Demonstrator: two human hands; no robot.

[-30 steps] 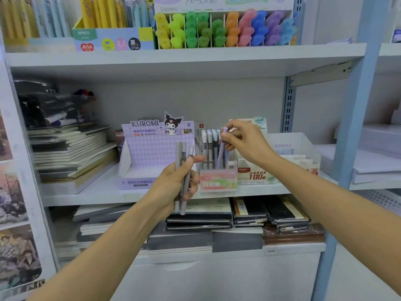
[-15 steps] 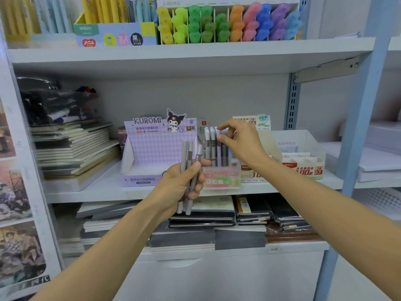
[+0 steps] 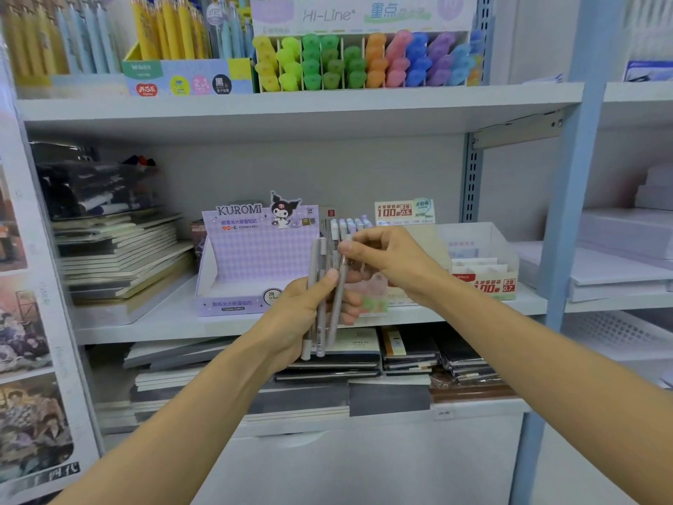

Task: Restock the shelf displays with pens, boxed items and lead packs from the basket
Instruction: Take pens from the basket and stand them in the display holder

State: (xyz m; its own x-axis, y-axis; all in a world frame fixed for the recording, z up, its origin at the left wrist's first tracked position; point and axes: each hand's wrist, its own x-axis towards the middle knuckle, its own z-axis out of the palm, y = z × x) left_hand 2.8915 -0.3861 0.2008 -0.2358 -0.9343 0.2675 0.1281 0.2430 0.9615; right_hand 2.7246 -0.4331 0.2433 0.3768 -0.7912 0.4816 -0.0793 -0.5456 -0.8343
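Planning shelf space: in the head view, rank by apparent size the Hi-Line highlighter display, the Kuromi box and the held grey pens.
Hi-Line highlighter display, though cropped at top
Kuromi box
grey pens, smallest despite being nearest the camera

Bare forearms [image 3: 182, 413]; bare hands [image 3: 302, 315]

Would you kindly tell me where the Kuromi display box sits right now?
Head view, middle shelf, left of centre: the Kuromi display box stands right of the notebook stack, behind the left hand.
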